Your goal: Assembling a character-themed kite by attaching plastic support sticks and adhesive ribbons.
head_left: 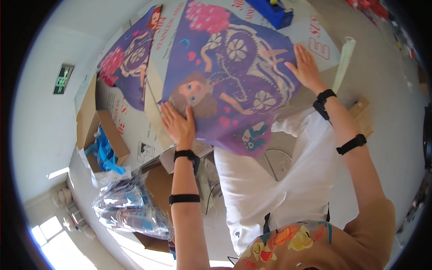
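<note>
Tan shirt (335, 247) nearest cam; we rest L hand (178, 126) & R hand (308, 69) flat, thumbs apart, on purple sheet (234, 76).

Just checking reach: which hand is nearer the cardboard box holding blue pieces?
Left. The left hand, on the purple sheet, is right of the cardboard box; the right hand is at the sheet's right edge, farther away.

Over there the left fisheye camera rides on the head of the person (369, 225), facing down past the patterned shirt (288, 243) and white trousers (292, 175), fairly near the purple printed sheet (238, 90), so wide that wall (45, 126) and window (47, 227) curve at the rim.
</note>
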The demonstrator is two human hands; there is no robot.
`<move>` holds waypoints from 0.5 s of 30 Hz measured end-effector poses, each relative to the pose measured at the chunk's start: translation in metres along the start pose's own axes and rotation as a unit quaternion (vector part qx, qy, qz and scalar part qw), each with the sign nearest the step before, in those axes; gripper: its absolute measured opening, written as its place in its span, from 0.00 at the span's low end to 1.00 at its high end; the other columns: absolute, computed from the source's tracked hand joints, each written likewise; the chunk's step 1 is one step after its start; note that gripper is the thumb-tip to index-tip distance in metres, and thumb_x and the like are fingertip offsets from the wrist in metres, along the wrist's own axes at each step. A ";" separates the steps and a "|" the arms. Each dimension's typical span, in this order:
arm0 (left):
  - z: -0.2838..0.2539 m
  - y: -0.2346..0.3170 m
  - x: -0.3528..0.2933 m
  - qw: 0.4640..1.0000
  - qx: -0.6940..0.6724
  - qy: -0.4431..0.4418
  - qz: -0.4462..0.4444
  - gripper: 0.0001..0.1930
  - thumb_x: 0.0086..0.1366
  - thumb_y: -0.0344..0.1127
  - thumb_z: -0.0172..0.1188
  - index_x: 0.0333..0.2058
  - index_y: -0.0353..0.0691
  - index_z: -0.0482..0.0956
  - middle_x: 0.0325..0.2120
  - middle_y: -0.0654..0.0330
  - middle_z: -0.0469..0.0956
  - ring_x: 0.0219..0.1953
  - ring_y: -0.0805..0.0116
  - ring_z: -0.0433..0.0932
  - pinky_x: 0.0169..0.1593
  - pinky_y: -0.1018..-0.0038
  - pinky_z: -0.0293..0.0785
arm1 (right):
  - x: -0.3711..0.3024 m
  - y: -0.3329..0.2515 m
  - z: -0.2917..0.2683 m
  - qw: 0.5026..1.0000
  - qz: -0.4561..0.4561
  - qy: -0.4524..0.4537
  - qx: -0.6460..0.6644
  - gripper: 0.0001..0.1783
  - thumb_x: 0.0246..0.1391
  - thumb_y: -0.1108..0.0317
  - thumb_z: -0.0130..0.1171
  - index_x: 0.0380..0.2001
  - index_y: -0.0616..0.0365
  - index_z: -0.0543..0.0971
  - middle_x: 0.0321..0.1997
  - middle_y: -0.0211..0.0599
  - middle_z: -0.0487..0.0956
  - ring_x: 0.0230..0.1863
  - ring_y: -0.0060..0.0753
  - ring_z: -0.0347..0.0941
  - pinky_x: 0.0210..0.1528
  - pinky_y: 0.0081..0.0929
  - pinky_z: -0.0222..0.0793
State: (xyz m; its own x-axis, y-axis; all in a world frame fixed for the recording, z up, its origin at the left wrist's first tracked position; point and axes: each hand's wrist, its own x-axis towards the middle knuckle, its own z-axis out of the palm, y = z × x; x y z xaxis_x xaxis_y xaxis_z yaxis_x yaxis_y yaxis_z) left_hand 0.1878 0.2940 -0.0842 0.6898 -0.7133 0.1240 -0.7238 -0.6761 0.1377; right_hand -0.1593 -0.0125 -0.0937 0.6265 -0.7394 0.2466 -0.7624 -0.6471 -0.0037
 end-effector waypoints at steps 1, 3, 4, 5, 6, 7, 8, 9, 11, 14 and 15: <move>0.003 -0.001 0.001 1.000 0.008 0.000 -0.010 0.42 0.69 0.61 0.43 0.68 0.30 0.50 0.70 0.47 0.51 0.72 0.53 0.46 0.71 0.57 0.44 | -0.001 0.002 0.001 1.000 -0.009 -0.001 0.009 0.45 0.64 0.38 0.43 0.68 0.66 0.56 0.72 0.51 0.58 0.74 0.44 0.50 0.73 0.40 0.45; 0.004 -0.019 -0.001 0.997 0.022 0.036 -0.064 0.42 0.69 0.61 0.42 0.67 0.29 0.51 0.69 0.47 0.51 0.72 0.53 0.47 0.71 0.57 0.44 | 0.003 -0.015 0.013 1.000 -0.014 0.006 0.020 0.44 0.65 0.38 0.42 0.70 0.62 0.52 0.73 0.49 0.54 0.75 0.43 0.48 0.73 0.40 0.44; 0.007 -0.015 0.001 0.997 0.007 0.037 -0.060 0.42 0.70 0.61 0.42 0.67 0.29 0.52 0.69 0.46 0.51 0.72 0.53 0.47 0.71 0.57 0.44 | 0.002 -0.009 0.007 1.000 -0.011 0.002 0.012 0.44 0.65 0.39 0.42 0.70 0.62 0.52 0.73 0.49 0.54 0.75 0.44 0.47 0.73 0.40 0.44; 0.008 -0.013 0.001 0.997 -0.002 0.038 -0.063 0.42 0.70 0.61 0.42 0.67 0.29 0.52 0.69 0.46 0.51 0.72 0.53 0.47 0.71 0.57 0.44 | 0.002 -0.006 0.003 1.000 -0.015 0.003 0.003 0.44 0.65 0.39 0.42 0.70 0.62 0.52 0.73 0.49 0.54 0.75 0.44 0.47 0.73 0.40 0.44; 0.007 -0.022 0.000 0.997 0.016 0.043 -0.059 0.42 0.70 0.61 0.41 0.67 0.29 0.52 0.69 0.46 0.51 0.72 0.53 0.47 0.71 0.57 0.44 | 0.003 -0.015 0.008 1.000 -0.013 -0.009 0.004 0.44 0.65 0.38 0.42 0.69 0.64 0.52 0.73 0.50 0.55 0.75 0.44 0.47 0.74 0.39 0.43; 0.006 -0.029 -0.003 0.997 0.035 0.050 -0.056 0.41 0.70 0.61 0.41 0.67 0.29 0.52 0.70 0.46 0.51 0.72 0.53 0.47 0.71 0.57 0.44 | 0.004 -0.025 0.011 1.000 -0.011 -0.021 0.005 0.45 0.64 0.38 0.42 0.69 0.65 0.53 0.73 0.50 0.56 0.75 0.45 0.47 0.74 0.38 0.42; 0.005 -0.036 -0.006 0.996 0.038 0.052 -0.062 0.41 0.70 0.61 0.41 0.67 0.29 0.52 0.70 0.46 0.51 0.72 0.53 0.47 0.71 0.57 0.44 | 0.005 -0.032 0.013 1.000 -0.017 -0.019 0.008 0.45 0.64 0.38 0.42 0.69 0.65 0.53 0.73 0.50 0.56 0.75 0.45 0.47 0.74 0.38 0.42; 0.008 -0.027 -0.003 0.997 0.029 0.050 -0.058 0.42 0.70 0.61 0.41 0.67 0.29 0.52 0.69 0.46 0.51 0.72 0.53 0.47 0.71 0.56 0.44 | 0.005 -0.021 0.006 1.000 -0.018 -0.016 0.007 0.45 0.63 0.39 0.46 0.69 0.66 0.53 0.72 0.53 0.56 0.74 0.46 0.49 0.73 0.38 0.44; 0.011 -0.009 0.003 0.997 0.004 0.052 -0.050 0.42 0.70 0.62 0.41 0.67 0.29 0.52 0.69 0.46 0.51 0.72 0.53 0.47 0.71 0.56 0.43 | 0.009 0.002 -0.009 1.000 -0.017 -0.006 -0.011 0.46 0.62 0.40 0.49 0.69 0.66 0.53 0.71 0.55 0.57 0.73 0.48 0.51 0.73 0.39 0.46; 0.009 -0.027 0.001 0.997 -0.034 0.031 -0.066 0.42 0.70 0.62 0.42 0.67 0.29 0.52 0.69 0.44 0.51 0.72 0.51 0.47 0.71 0.56 0.43 | 0.018 -0.014 -0.016 0.944 0.088 0.046 0.315 0.48 0.57 0.47 0.61 0.68 0.68 0.53 0.69 0.59 0.59 0.70 0.47 0.58 0.69 0.39 0.54; 0.008 -0.029 0.006 0.994 -0.083 0.026 -0.065 0.42 0.70 0.62 0.43 0.67 0.29 0.52 0.69 0.44 0.51 0.72 0.50 0.47 0.71 0.55 0.42 | 0.026 -0.012 -0.035 0.923 0.116 0.104 0.352 0.49 0.56 0.49 0.64 0.68 0.67 0.53 0.68 0.60 0.62 0.68 0.46 0.61 0.67 0.39 0.57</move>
State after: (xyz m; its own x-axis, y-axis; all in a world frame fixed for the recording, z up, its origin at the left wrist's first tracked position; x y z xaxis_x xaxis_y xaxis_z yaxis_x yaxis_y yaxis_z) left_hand 0.2125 0.3077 -0.0956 0.7798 -0.6090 0.1448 -0.6198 -0.7187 0.3152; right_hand -0.1396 -0.0176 -0.0531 0.3592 -0.8693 0.3394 -0.5317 -0.4896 -0.6911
